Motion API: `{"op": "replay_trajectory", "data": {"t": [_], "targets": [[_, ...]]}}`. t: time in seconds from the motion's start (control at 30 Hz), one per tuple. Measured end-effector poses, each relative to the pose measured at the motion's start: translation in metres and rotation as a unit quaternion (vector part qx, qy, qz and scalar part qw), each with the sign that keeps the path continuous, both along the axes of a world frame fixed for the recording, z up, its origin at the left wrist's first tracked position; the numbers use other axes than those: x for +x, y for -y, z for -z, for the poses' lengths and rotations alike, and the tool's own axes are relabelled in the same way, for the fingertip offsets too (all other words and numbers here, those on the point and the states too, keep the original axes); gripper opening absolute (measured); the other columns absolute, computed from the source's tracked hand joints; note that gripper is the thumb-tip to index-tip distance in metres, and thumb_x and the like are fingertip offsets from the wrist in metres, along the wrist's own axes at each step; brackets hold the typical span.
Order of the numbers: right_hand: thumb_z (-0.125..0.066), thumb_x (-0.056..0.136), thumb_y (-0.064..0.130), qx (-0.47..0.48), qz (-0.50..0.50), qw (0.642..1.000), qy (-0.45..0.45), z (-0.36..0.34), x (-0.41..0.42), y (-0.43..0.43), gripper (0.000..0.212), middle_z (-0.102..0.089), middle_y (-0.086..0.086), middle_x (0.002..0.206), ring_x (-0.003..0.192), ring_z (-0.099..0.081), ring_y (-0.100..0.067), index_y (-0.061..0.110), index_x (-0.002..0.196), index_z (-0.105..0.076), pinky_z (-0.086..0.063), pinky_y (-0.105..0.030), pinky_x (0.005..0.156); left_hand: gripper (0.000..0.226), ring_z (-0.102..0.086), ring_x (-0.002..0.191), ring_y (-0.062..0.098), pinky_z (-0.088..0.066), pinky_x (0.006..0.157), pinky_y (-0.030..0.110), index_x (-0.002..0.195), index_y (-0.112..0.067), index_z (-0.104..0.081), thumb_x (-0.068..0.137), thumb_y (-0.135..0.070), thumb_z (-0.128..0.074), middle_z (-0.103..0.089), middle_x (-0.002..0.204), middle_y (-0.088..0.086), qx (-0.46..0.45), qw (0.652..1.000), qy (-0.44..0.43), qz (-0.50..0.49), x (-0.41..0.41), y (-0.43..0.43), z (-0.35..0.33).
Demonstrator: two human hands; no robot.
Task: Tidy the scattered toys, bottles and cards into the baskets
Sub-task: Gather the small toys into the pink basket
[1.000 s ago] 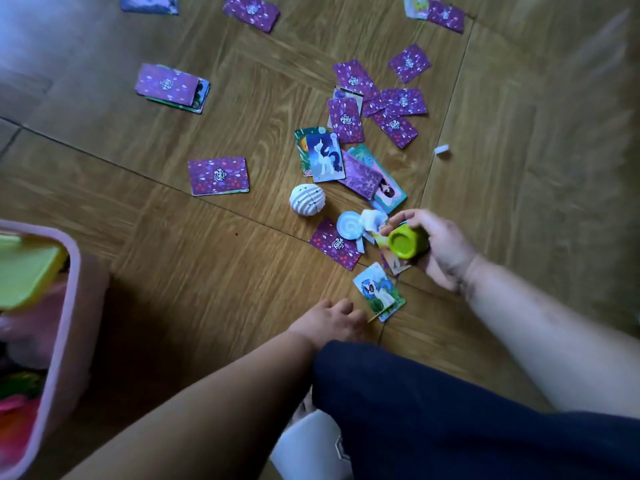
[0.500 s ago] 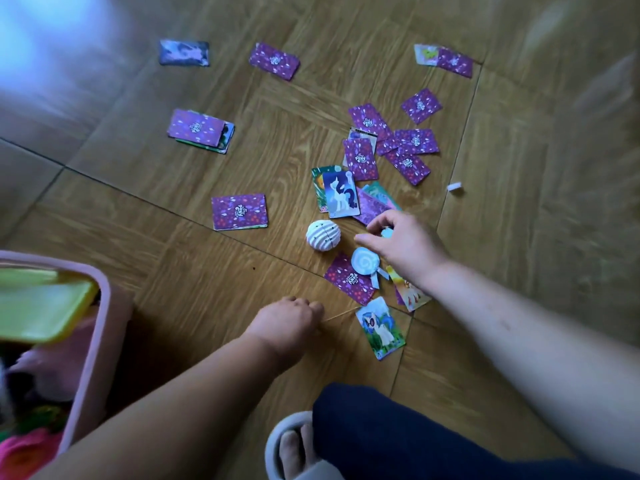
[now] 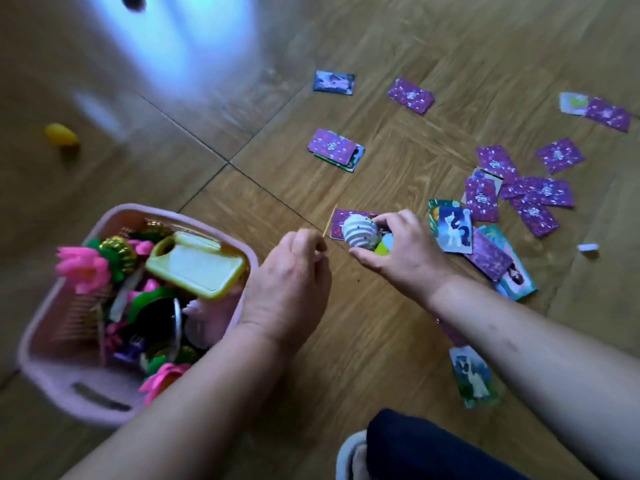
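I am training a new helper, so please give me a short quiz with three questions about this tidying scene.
1. True or false: the right hand holds the white ribbed ball.
2. What does the left hand pinch? A. a card B. a thin stick C. a bottle
3. Fill in: the purple cards lie on the ___.
Key: 1 true; 2 B; 3 floor.

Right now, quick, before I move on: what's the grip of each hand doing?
Left hand: fingers curled, pinching a thin stick.
Right hand: gripping the white ribbed ball, with a green piece against it.
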State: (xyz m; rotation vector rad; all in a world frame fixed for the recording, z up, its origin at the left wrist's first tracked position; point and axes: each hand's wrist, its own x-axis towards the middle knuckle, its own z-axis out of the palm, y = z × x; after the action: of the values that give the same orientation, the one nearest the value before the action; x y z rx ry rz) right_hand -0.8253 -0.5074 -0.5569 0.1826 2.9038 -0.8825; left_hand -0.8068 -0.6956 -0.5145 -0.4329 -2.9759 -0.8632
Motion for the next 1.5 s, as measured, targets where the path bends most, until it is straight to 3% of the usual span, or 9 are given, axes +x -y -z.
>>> {"op": "replay_trajectory", "data": {"t": [0.2,0.53,0.7,0.87,0.97,1.03,1.13,1.3,1.5], "targets": [[-0.072,0.071,0.050,-0.144,-0.259,0.940,-0.166,-0.056,-0.014,0.101,0.060,-0.055,-0.007,0.102,0.092,-0.054,-0.012,0.007,0.111,-0.061,-0.045,-0.020,0.088,0.021,-0.055,0.087,0.027,-0.030,0.070,0.027,0.104,-0.011,-0.056,0.086,-0.021,-0.051,-0.060,0.096,0.009,0.054,0.963,-0.061,-0.256,0.002,0.094,-0.041],[-0.080,0.069,0.043,-0.040,-0.496,0.866,-0.054,-0.049,-0.010,0.209,0.073,-0.047,-0.012,0.130,0.123,-0.044,-0.030,0.020,0.133,-0.053,-0.038,-0.039,0.105,0.036,-0.044,0.124,0.031,-0.030,0.107,0.036,0.118,-0.010,-0.063,0.085,-0.012,-0.049,-0.059,0.126,0.011,-0.043,0.925,0.064,-0.372,0.056,0.196,-0.023],[-0.056,0.079,0.046,-0.081,-0.357,0.921,-0.132,-0.037,-0.011,0.186,0.049,-0.055,-0.012,0.120,0.114,-0.051,-0.029,0.013,0.114,-0.065,-0.038,-0.032,0.101,0.070,-0.008,0.149,0.032,-0.014,0.119,0.044,0.153,-0.006,-0.017,0.091,-0.014,-0.050,-0.012,0.161,0.017,-0.031,0.869,0.182,-0.459,0.075,0.201,-0.010],[-0.068,0.085,0.016,-0.034,-0.234,0.963,-0.132,-0.019,-0.008,0.136,0.016,-0.056,-0.005,0.108,0.101,-0.055,-0.027,0.017,0.100,-0.066,-0.045,-0.035,0.091,0.076,-0.030,0.140,0.041,-0.032,0.108,0.044,0.153,-0.003,-0.009,0.088,-0.002,-0.049,-0.018,0.156,0.027,0.101,0.784,0.270,-0.550,0.070,0.185,-0.011],[-0.070,0.083,0.012,-0.041,-0.235,0.963,-0.127,-0.016,0.001,0.120,0.015,-0.056,-0.003,0.105,0.098,-0.056,-0.023,0.016,0.097,-0.067,-0.050,-0.035,0.084,0.064,-0.051,0.123,0.043,-0.043,0.097,0.045,0.143,0.002,-0.029,0.084,-0.001,-0.052,-0.048,0.137,0.029,0.137,0.740,0.258,-0.606,0.068,0.189,0.001],[-0.068,0.083,0.012,-0.052,-0.234,0.962,-0.128,-0.017,0.005,0.113,0.014,-0.057,-0.003,0.104,0.097,-0.057,-0.023,0.015,0.097,-0.067,-0.052,-0.036,0.081,0.044,-0.067,0.090,0.039,-0.056,0.076,0.040,0.117,0.005,-0.054,0.075,-0.008,-0.057,-0.066,0.104,0.026,0.217,0.679,0.295,-0.636,0.064,0.190,0.004],[-0.061,0.083,0.018,-0.059,-0.205,0.967,-0.137,-0.022,0.008,0.099,0.014,-0.059,-0.003,0.101,0.095,-0.059,-0.023,0.015,0.095,-0.067,-0.051,-0.034,0.082,0.007,-0.057,0.034,0.019,-0.048,0.037,0.021,0.077,0.004,-0.052,0.081,0.007,-0.046,-0.057,0.044,0.012,0.404,0.578,0.389,-0.594,0.055,0.167,0.000],[-0.062,0.089,0.011,-0.051,-0.055,0.989,-0.127,-0.021,0.017,0.045,0.011,-0.058,-0.004,0.104,0.092,-0.060,-0.018,0.012,0.098,-0.067,-0.048,-0.030,0.086,0.013,-0.060,0.036,0.010,-0.049,0.045,0.025,0.097,-0.001,-0.046,0.090,0.006,-0.038,-0.060,0.041,0.005,0.452,0.582,0.416,-0.532,0.042,0.125,-0.005],[-0.060,0.088,0.007,0.009,0.163,0.984,-0.078,-0.001,0.036,-0.054,0.011,-0.060,-0.015,0.104,0.096,-0.060,-0.034,0.007,0.096,-0.069,-0.045,-0.037,0.086,0.015,-0.057,0.038,0.015,-0.049,0.035,0.020,0.083,0.004,-0.048,0.088,0.012,-0.036,-0.053,0.038,0.008,0.457,0.619,0.459,-0.445,0.026,0.065,-0.020]]}}
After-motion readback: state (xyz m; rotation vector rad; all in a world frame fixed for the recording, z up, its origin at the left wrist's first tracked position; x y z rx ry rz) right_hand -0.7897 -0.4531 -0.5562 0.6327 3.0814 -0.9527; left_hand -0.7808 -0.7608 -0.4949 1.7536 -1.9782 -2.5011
